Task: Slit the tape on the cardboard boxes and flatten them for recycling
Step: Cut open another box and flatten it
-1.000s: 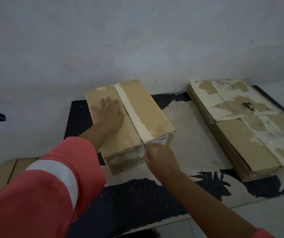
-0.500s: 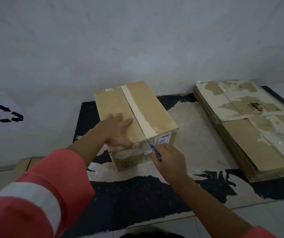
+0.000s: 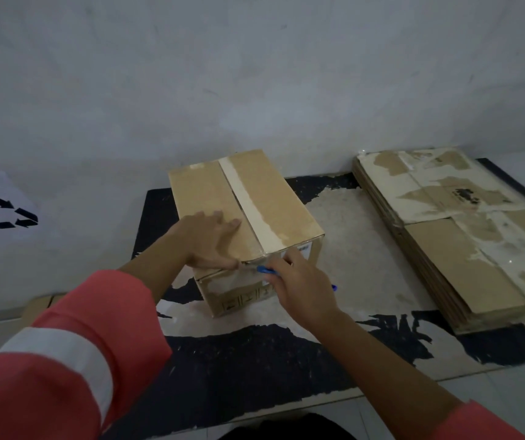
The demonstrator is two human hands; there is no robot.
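The left hand (image 3: 210,239) has slid to the near edge of the cardboard box (image 3: 280,198), fingers flat on its top. The right hand (image 3: 299,281) grips a blue cutter (image 3: 265,270) at that edge, where the tape (image 3: 248,204) ends. The left thumb is close; a slip could cut it.

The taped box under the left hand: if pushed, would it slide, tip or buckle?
Probably slides rather than tips: the box is low and wide, flat on the mat. Likely stiff while the tape holds its flaps shut. The left hand pressing on top hints it is light enough to shift.
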